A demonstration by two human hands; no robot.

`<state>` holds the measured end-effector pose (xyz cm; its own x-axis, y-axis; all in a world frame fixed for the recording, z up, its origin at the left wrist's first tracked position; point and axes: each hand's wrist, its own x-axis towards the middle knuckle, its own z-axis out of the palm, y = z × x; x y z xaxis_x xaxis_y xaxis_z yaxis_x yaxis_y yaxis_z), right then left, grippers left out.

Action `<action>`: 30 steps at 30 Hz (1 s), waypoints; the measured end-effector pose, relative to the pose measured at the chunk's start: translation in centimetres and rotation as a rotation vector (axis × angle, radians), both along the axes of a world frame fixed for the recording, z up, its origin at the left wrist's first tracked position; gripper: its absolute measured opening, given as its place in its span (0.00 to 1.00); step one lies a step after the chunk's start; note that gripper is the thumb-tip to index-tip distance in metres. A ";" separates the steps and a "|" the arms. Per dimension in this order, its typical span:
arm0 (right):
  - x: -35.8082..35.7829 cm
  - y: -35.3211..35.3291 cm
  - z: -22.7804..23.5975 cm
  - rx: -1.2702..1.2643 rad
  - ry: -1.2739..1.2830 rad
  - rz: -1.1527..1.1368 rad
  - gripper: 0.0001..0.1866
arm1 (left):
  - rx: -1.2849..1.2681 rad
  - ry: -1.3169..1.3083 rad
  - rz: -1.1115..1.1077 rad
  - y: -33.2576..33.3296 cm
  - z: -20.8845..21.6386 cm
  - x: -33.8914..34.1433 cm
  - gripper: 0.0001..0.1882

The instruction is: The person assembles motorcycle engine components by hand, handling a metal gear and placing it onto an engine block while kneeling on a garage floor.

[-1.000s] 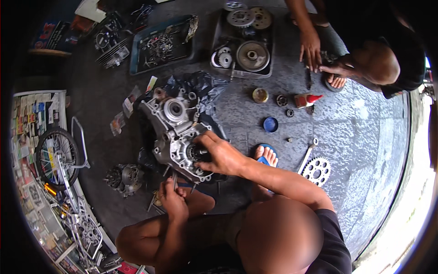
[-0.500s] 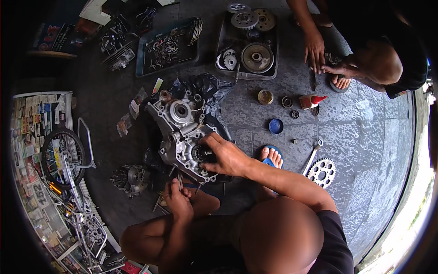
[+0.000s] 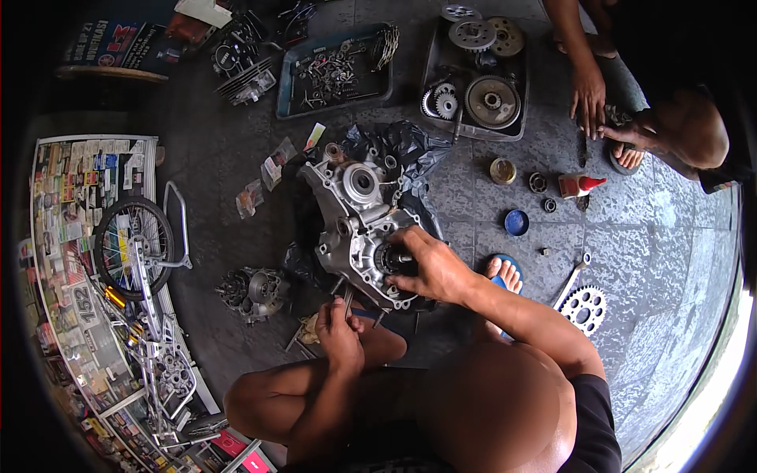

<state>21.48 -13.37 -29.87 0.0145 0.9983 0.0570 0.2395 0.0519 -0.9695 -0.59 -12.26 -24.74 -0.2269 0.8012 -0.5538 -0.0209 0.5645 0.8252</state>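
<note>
A silver engine crankcase (image 3: 355,225) stands in the middle on a black plastic bag (image 3: 418,154). My right hand (image 3: 438,268) reaches over its lower part. Its thumb and fingers curl around a dark, round part (image 3: 388,258) with a short shaft, set in the case opening; the palm side is hidden. Below the case's near edge, my left hand (image 3: 339,331) is closed around a slim metal bar (image 3: 348,298), which stands upright against the edge. What sort of tool the bar is cannot be made out.
Trays of bolts (image 3: 288,83) and gears (image 3: 516,130) lie at the back. A glue bottle (image 3: 579,186), bearings (image 3: 538,182), blue lid (image 3: 516,222) and sprocket (image 3: 583,310) are on the right. Another crankcase piece (image 3: 252,293) sits left. A co-worker's hand (image 3: 588,94) is at upper right.
The whole view has shifted, so everything appears farther right. Both hands keep nearly the same places on the crankcase and the metal bar.
</note>
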 end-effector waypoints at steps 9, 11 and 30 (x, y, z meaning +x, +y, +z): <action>-0.1 0.3 0.1 -0.016 0.012 0.011 0.32 | -0.004 -0.006 -0.003 0.1 0.2 -0.1 0.10; 0.1 0.1 0.1 -0.021 0.013 0.012 0.32 | -0.007 -0.015 0.002 0.0 -0.1 -0.1 0.10; 0.1 0.0 0.0 -0.005 -0.003 0.003 0.33 | 0.000 0.000 0.008 0.0 -0.2 0.0 0.10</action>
